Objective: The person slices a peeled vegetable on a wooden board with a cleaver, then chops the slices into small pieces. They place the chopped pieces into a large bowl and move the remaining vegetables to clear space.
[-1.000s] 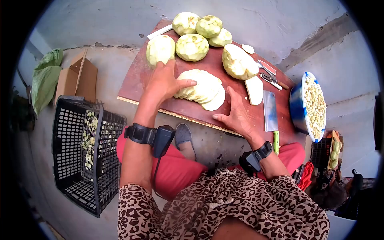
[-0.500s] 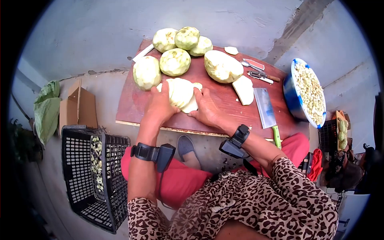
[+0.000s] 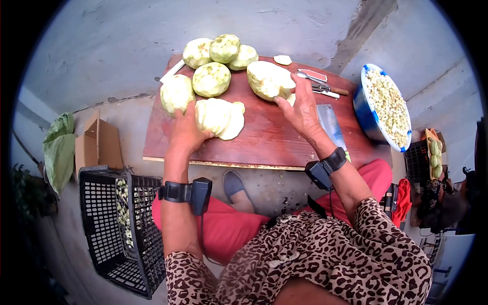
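On the red-brown board (image 3: pixel 264 140), left of centre, lies a stack of pale slices (image 3: pixel 219 117), fanned and leaning. Left hand (image 3: pixel 186 133) presses against the stack's near-left side, fingers curled around it, thumb side tucked under; fingertips hidden behind the slices. Right hand (image 3: pixel 304 109) sits well apart to the right, fingers together and bent over a white cut piece (image 3: pixel 291 99), which shows only as a sliver at the knuckles; whether it is gripped or merely covered, cannot tell. Just beyond it lies a large peeled half (image 3: pixel 269 80).

Cleaver (image 3: pixel 331 124) lies right of that hand, partly covered by the wrist and its black band. Far edge: four peeled round vegetables (image 3: pixel 212 79), a small offcut (image 3: pixel 282 59), a peeler and small knife (image 3: pixel 321 86). Right of board, blue bowl (image 3: pixel 367 114) filled with diced bits. Near left on the floor, black crate (image 3: pixel 109 223) with scraps, cardboard box (image 3: pixel 99 140).
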The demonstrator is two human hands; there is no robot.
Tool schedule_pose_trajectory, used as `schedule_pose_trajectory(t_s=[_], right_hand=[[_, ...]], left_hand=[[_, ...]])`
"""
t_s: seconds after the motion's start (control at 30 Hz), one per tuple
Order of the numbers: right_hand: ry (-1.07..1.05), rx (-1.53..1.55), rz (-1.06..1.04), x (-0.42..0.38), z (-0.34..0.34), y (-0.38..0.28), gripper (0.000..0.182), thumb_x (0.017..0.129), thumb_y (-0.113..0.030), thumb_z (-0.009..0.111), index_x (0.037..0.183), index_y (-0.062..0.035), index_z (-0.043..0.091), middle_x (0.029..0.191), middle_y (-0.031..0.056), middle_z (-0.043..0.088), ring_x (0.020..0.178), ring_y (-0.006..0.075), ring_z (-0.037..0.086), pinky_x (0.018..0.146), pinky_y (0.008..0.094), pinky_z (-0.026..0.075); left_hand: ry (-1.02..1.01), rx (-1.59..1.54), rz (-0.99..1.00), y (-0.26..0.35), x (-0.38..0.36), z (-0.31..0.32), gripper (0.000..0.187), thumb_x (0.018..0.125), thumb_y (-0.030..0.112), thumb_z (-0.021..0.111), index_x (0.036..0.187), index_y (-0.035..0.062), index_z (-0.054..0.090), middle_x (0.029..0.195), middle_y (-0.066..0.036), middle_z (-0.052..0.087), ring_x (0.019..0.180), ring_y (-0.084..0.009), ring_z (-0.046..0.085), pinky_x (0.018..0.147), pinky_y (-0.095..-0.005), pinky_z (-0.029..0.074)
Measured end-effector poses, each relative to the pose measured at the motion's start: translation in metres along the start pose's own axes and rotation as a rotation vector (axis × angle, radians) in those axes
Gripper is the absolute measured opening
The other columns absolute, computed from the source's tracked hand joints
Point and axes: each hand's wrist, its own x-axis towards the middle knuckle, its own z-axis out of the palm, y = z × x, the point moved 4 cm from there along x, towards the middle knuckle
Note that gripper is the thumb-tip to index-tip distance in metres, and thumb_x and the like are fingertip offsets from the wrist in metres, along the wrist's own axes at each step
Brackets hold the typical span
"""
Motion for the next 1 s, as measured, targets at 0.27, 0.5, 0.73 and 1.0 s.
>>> schedule_pose_trajectory(t_s=[0.27,0.5,0.73,1.0], right_hand=[[-0.234,0.084,0.259,0.054,0.02,0.058,0.094,0.075,-0.045,0.08,0.141,0.0076,0.036,0.135,0.0326,0.049,0.129,0.0387,0.048,0.109,0.0411,0.038],[-0.175,-0.07,0.166,0.049,0.036,0.027,0.095,0.07,-0.032,0.085,0.14,0.0073,0.036,0.133,0.0308,0.046,0.128,0.0383,0.045,0.108,0.0426,0.04],[-0.124,0.022,0.152,0.049,0.049,0.027,0.092,0.069,-0.022,0.083,0.143,0.0032,0.034,0.133,0.0276,0.041,0.127,0.0376,0.043,0.108,0.0417,0.04],[-0.158,0.28,0.357,0.055,0.047,0.048,0.092,0.072,-0.02,0.081,0.144,0.0045,0.03,0.136,0.024,0.046,0.124,0.0331,0.049,0.104,0.0381,0.044]], left_hand=[[0.024,0.046,0.053,0.0,-0.003,-0.003,0.098,0.065,0.029,0.088,0.146,0.0091,0.037,0.133,-0.025,0.047,0.117,-0.0417,0.055,0.096,-0.047,0.048],[0.034,0.023,0.043,0.018,-0.012,-0.017,0.095,0.066,0.025,0.086,0.146,0.0085,0.039,0.138,-0.023,0.047,0.128,-0.038,0.048,0.103,-0.0491,0.043],[0.034,0.03,0.063,0.035,-0.014,-0.023,0.092,0.067,0.023,0.085,0.146,0.0098,0.039,0.143,-0.02,0.044,0.129,-0.0365,0.046,0.103,-0.0487,0.044],[0.058,0.009,0.127,0.045,-0.007,-0.018,0.089,0.069,0.018,0.085,0.145,0.009,0.04,0.14,-0.023,0.043,0.125,-0.0403,0.047,0.103,-0.0469,0.044]])
